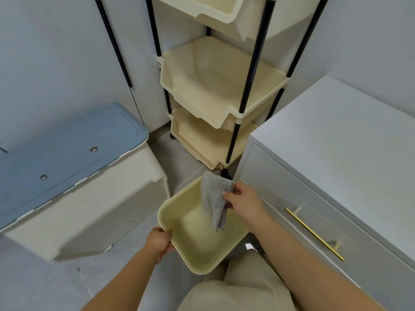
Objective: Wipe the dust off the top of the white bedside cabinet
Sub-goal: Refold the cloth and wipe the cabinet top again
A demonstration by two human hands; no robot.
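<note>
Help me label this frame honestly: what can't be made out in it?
- Head view: dust on the white cabinet top is too fine to see.
- Cabinet's right end: cut off by the frame edge.
- Floor of the bin: partly hidden by the grey cloth the right hand pinches.
- Rack's top tray: cut off by the upper edge.

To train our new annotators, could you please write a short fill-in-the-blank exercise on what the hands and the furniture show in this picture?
1. The right hand pinches a ____ cloth over the cream bin.
2. The left hand grips the bin by its ____.
3. The drawer handle on the white cabinet is ____ in colour.

Missing words: grey; rim; gold.
</note>
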